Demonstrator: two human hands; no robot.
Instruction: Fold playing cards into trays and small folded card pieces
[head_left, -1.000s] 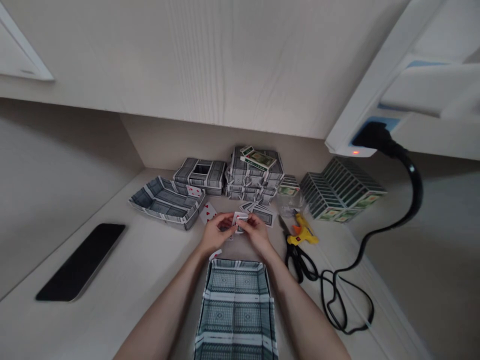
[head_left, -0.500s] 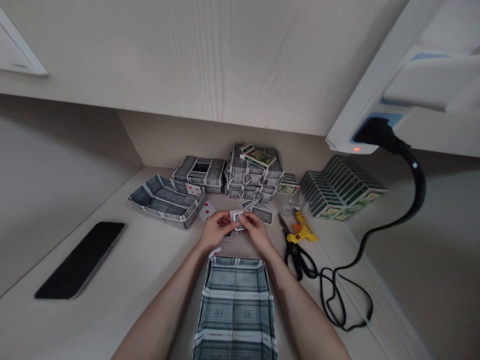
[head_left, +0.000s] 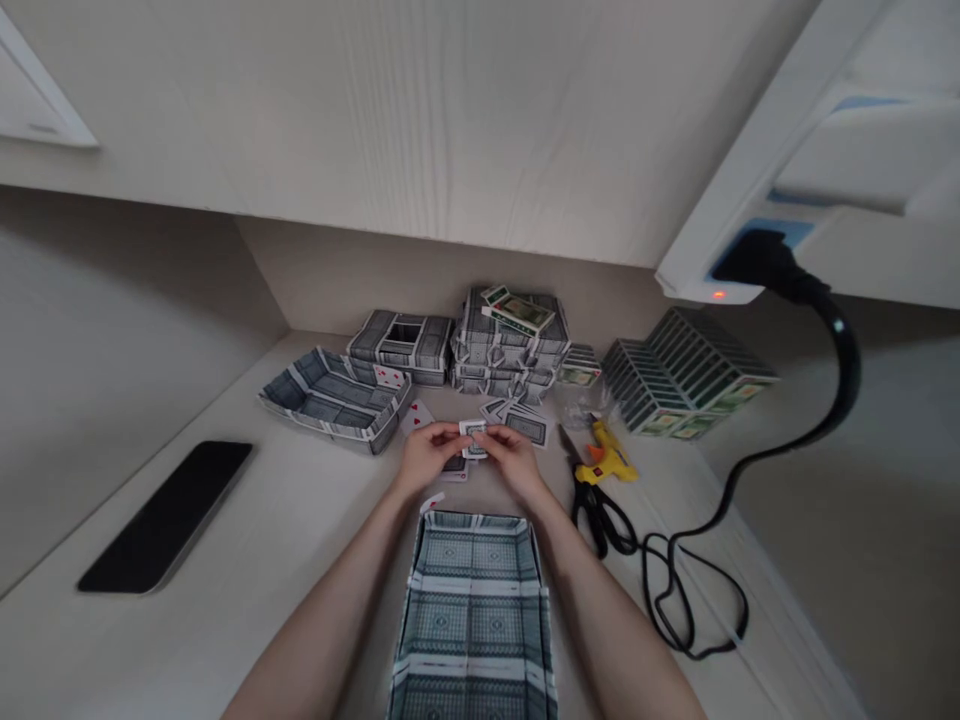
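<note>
Between my two hands is a playing card point(head_left: 474, 440), its patterned back showing; it looks folded or cut small. My left hand point(head_left: 429, 458) pinches its left side, and my right hand point(head_left: 514, 460) pinches the right side. Under and beside my left hand lie more playing cards point(head_left: 454, 470), partly hidden. Beyond my right hand several cards point(head_left: 525, 424) are fanned out face down. Nearer to me, between my forearms, stands an open tray made of playing cards point(head_left: 469, 620); its near end is cut off by the frame.
Card-built boxes point(head_left: 510, 350) stand at the back, with a card pack point(head_left: 519, 310) on top. A card tray point(head_left: 337, 396) and phone point(head_left: 166, 515) lie left. Scissors point(head_left: 600, 510), a yellow glue gun point(head_left: 609, 458), its looping cord point(head_left: 724, 570) and stacked card packs point(head_left: 679, 375) are right.
The card between my fingers has turned to face up toward me more squarely, and my fingers have shifted to its two sides. The view has moved slightly.
</note>
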